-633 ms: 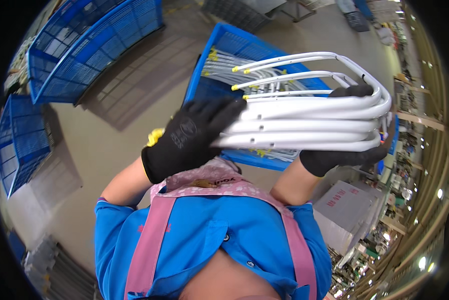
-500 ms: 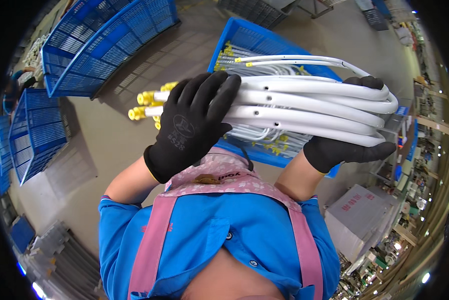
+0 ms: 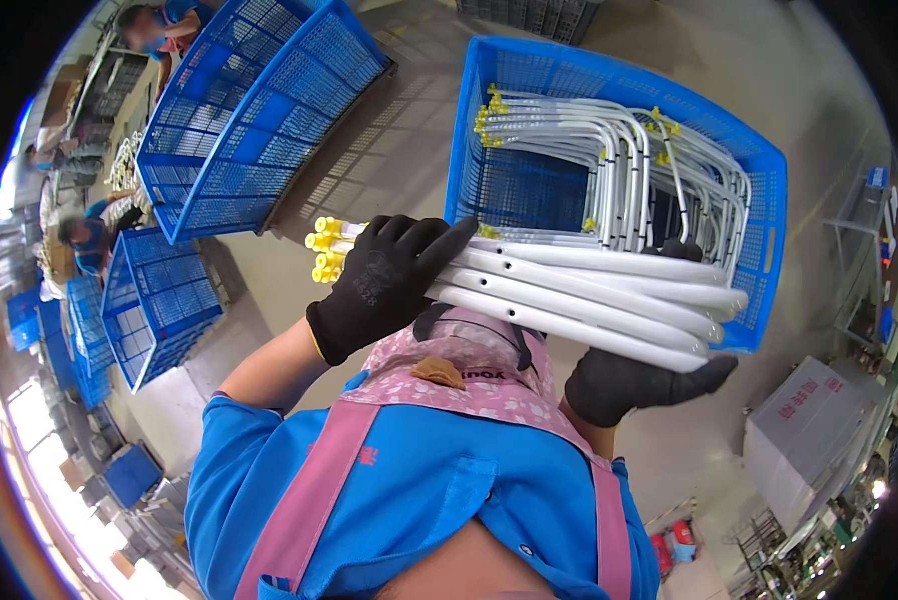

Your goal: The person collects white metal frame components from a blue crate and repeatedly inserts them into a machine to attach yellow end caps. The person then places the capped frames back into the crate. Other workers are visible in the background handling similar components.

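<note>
- We have our left hand (image 3: 377, 287), in a black glove, laid over a bundle of bent white tubes (image 3: 584, 288), its fingers curled down and gripping them near one end.
- Just past the outer side of those left fingers, yellow end caps (image 3: 326, 245) stick out in a cluster.
- Our right hand (image 3: 634, 388), gloved in black too, supports the other end from beneath; its fingertips show at the bundle's far edge and its thumb stretches along the near edge.
- So the bundle lies between our two sets of fingers, slanting toward us at the right hand; dark holes dot the tubes just beside the left fingertips.
- Beyond the fingers of both hands stands a blue crate (image 3: 534, 68), with more white tubes (image 3: 619, 150) lying inside.
- Well to the left of our left fingers are large blue mesh crates (image 3: 269, 135) and a smaller blue crate (image 3: 164, 297).
- Closer to us than the fingers hangs our pink apron (image 3: 494, 400).
- Right of our right thumb, well apart, sits a grey box (image 3: 804, 432).
</note>
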A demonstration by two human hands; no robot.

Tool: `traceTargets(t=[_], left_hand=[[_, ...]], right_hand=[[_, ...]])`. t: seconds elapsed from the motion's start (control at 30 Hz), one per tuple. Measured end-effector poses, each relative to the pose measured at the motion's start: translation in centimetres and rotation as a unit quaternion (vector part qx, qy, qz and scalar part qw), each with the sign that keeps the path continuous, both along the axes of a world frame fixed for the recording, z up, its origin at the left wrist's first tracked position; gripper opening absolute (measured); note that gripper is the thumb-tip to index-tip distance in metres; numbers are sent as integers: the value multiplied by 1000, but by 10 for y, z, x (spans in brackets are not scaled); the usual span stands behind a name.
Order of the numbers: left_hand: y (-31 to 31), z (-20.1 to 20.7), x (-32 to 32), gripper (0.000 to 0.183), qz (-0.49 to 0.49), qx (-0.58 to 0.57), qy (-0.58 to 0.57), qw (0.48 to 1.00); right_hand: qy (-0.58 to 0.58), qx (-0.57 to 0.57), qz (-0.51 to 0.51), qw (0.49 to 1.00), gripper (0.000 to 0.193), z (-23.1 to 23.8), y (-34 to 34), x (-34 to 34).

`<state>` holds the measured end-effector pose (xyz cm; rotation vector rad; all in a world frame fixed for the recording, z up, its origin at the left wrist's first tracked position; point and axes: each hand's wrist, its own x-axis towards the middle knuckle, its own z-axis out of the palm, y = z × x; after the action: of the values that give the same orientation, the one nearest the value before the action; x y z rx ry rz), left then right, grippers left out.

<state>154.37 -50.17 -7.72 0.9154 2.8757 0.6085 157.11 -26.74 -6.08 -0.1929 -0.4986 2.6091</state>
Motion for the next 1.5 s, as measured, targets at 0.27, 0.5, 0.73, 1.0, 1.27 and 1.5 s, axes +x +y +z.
traceTargets(t=[0.27, 0.5, 0.73, 1.0, 1.27, 1.5], left_hand=[[14, -1, -39, 78, -157, -60, -105, 980], [47, 11, -81, 71, -220, -69, -158, 960], [109, -89, -227, 79, -176, -10, -180, 968], [104, -247, -197, 71, -10, -132, -147, 980], [-2, -281, 74, 54, 60, -140, -378, 913], [27, -283, 161, 77, 360, -178, -396, 826]], right_hand=[[-158, 56, -273, 947, 62, -13, -17, 24], [-107, 80, -220, 966, 74, -11, 14, 15], [0, 124, -110, 986, 48, -112, 91, -111], [-342, 498, 84, 792, 50, -301, 157, -198], [-363, 723, 304, 502, 62, -377, 194, -55], [-119, 808, 434, 380, 55, -371, 152, 48]])
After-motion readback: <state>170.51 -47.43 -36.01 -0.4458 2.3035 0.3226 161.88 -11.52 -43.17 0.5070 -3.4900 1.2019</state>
